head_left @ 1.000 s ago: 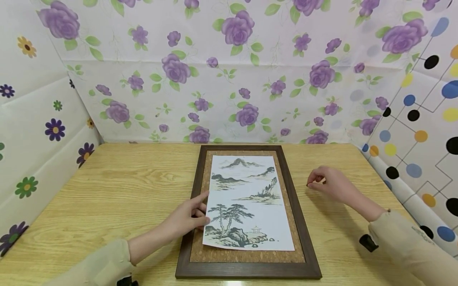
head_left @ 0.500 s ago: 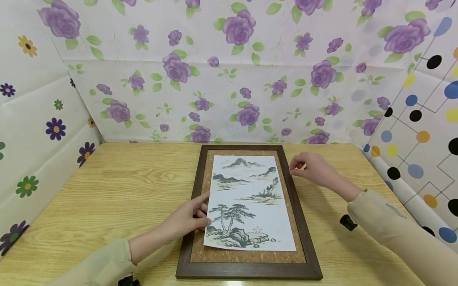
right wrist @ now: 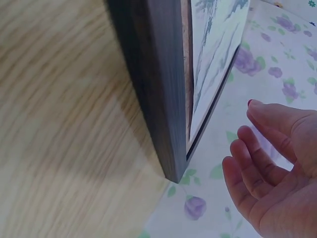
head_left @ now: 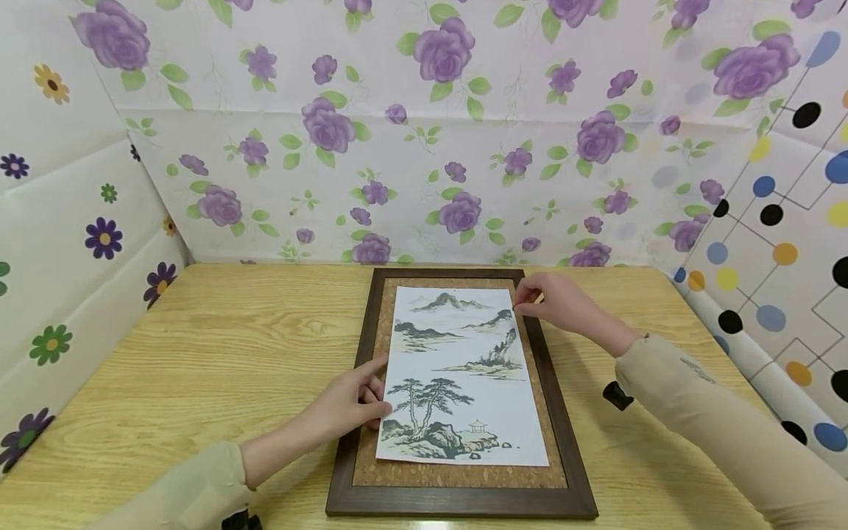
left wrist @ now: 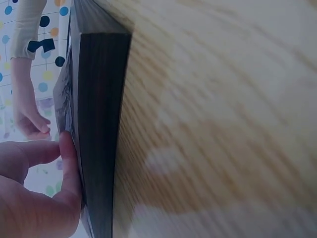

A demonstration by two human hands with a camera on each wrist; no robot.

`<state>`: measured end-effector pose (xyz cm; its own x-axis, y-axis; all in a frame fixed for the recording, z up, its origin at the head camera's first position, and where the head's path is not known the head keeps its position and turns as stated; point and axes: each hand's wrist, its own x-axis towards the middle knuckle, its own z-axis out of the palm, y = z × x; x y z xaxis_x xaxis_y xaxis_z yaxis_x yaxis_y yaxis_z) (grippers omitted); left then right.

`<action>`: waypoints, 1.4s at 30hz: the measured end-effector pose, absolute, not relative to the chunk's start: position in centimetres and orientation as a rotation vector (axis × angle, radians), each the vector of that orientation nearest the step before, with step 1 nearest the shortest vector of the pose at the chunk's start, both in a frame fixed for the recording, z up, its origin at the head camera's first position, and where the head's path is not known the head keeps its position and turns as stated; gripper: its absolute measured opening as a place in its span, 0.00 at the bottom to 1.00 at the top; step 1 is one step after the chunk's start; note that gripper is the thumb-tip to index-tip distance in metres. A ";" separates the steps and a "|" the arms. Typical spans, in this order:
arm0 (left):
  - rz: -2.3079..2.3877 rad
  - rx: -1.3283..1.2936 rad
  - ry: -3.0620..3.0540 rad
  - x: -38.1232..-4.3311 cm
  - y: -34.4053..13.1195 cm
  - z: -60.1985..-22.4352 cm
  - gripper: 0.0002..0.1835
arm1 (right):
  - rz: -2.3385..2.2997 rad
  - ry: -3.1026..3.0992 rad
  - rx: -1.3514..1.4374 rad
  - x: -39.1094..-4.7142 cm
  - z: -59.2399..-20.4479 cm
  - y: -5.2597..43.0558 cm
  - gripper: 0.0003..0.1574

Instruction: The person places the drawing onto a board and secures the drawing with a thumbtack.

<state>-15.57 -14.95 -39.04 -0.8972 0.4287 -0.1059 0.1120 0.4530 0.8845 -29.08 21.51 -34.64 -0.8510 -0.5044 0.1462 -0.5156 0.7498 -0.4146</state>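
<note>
A white sheet of paper [head_left: 457, 419] with an ink landscape print lies on a cork board [head_left: 397, 475] in a dark brown frame [head_left: 464, 503]. My left hand [head_left: 354, 397] rests at the sheet's left edge, thumb and index finger spread apart, pressing there. In the left wrist view, fingertips [left wrist: 67, 141] lie along the frame's edge. Over the upper right edge of the sheet, my right hand [head_left: 553, 300] pinches a small red pin [right wrist: 250, 102] between thumb and index finger. Only a speck of the pin shows; the fingers hide the rest.
The board lies on a wood-grain table [head_left: 232, 346]. A purple-rose cloth [head_left: 397, 184] hangs along the far edge. Patterned cloths stand at both sides, one with flowers [head_left: 102, 239] and one with coloured dots [head_left: 771, 316].
My right hand has moved left and away from me, from the table beside the board to the sheet's upper right edge. The left hand stays at the sheet's left edge.
</note>
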 end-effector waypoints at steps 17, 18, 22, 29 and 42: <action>1.358 0.448 2.534 -15.6 -14.3 -39.3 0.40 | 0.743 -2.934 0.902 -31.9 -34.3 17.8 0.04; 1.360 0.451 2.535 -15.6 -14.3 -39.3 0.40 | 0.750 -2.935 0.915 -32.1 -34.2 17.5 0.03; 1.377 0.464 2.526 -15.6 -14.3 -39.4 0.40 | 0.810 -2.952 0.952 -32.9 -34.1 16.2 0.04; 1.362 0.475 2.536 -15.6 -14.4 -39.1 0.40 | 0.858 -2.988 0.980 -34.8 -34.4 14.7 0.05; 1.370 0.504 2.532 -15.5 -14.5 -39.0 0.41 | 0.924 -3.120 0.947 -37.0 -35.2 13.5 0.07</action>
<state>-15.46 -14.49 -39.04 -0.9174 0.3970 -0.0279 0.1938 0.5068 0.8400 -37.01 13.47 -35.24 -0.8158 -0.5735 -0.0749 -0.4401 0.6996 -0.5629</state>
